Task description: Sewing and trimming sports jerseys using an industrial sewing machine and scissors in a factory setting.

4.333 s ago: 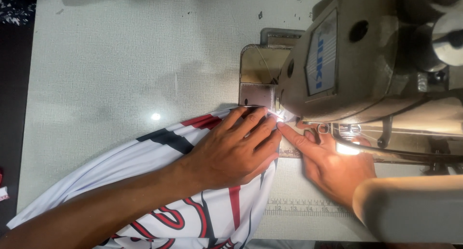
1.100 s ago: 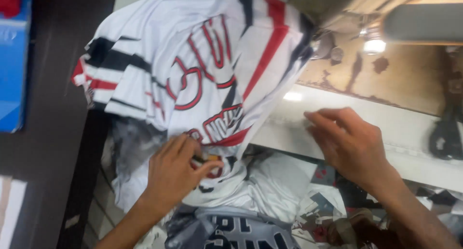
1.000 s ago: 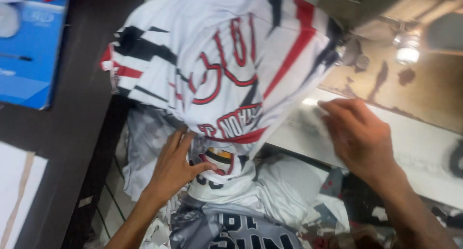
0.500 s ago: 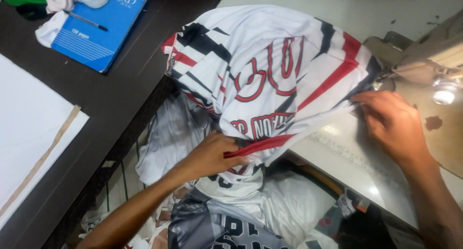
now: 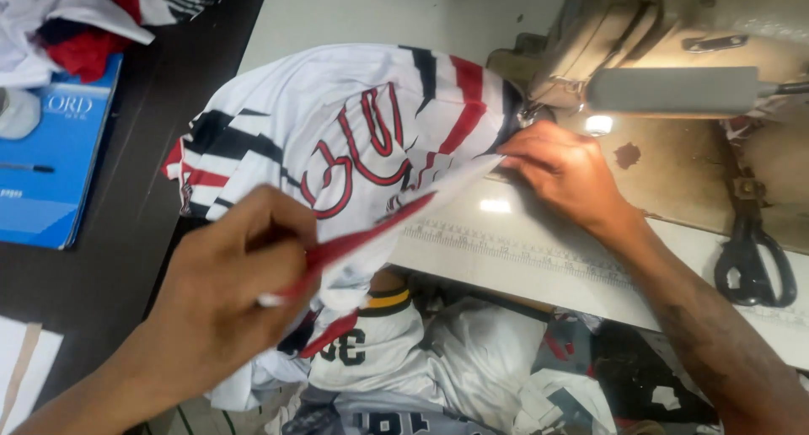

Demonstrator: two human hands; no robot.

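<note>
on the sewing table [image 5: 522,258], jersey [image 5: 337,140] stretched between both hands [image 5: 227,292].

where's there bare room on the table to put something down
Bare patches: the pale tabletop above the white jersey, and the dark surface between the blue box and left hand. Crowded: by the sewing machine, right hand, scissors.
</note>
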